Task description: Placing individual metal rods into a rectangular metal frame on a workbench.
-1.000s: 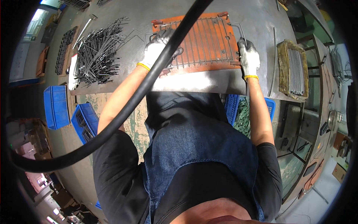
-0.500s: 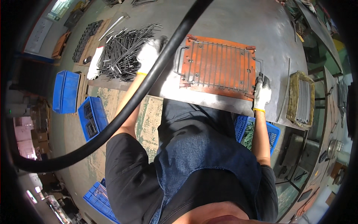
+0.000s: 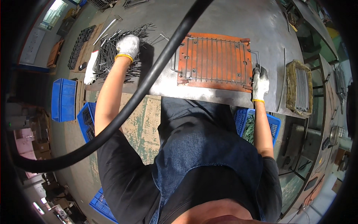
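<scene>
My left hand (image 3: 128, 45), in a white glove with a yellow cuff, is over a loose pile of thin dark metal rods (image 3: 108, 61). Its fingers point away and down into the pile, so their grip is hidden. In front of me lies an orange-red plate (image 3: 244, 79) bearing a wire rack (image 3: 213, 59) of parallel rods inside a frame. A bent wire handle sticks out on each side. My gloved right hand (image 3: 261, 81), dark at the fingertips, closes around the near part of the right wire handle (image 3: 258, 56), beside the plate's right edge.
A thick black hose (image 3: 149, 80) crosses the view diagonally in front of the table. Right of my right hand stands a yellowish box of straight rods (image 3: 301, 86). A white glove (image 3: 90, 69) lies left of the pile. Blue crates (image 3: 64, 99) stand below the table's level.
My left hand has moved left, from near the rack's left handle to above the rod pile. My right hand stays by the right handle. The view has shifted slightly.
</scene>
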A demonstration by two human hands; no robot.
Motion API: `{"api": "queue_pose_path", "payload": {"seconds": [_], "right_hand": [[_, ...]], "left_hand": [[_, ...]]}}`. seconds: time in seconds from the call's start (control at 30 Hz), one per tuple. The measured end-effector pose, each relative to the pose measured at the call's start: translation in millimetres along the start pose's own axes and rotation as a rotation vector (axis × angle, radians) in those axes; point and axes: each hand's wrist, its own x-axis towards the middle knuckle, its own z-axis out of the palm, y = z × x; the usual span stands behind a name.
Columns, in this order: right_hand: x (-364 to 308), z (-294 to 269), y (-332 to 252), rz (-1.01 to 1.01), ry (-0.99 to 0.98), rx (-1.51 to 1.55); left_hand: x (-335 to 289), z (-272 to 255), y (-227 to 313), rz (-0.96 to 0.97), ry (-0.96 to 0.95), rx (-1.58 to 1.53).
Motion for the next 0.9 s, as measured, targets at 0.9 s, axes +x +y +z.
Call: {"api": "queue_pose_path", "payload": {"seconds": [0.9], "right_hand": [[-82, -42, -23, 0.169, -0.371, 0.852]], "left_hand": [[-33, -96, 315, 0.07, -0.923, -2.195]]}}
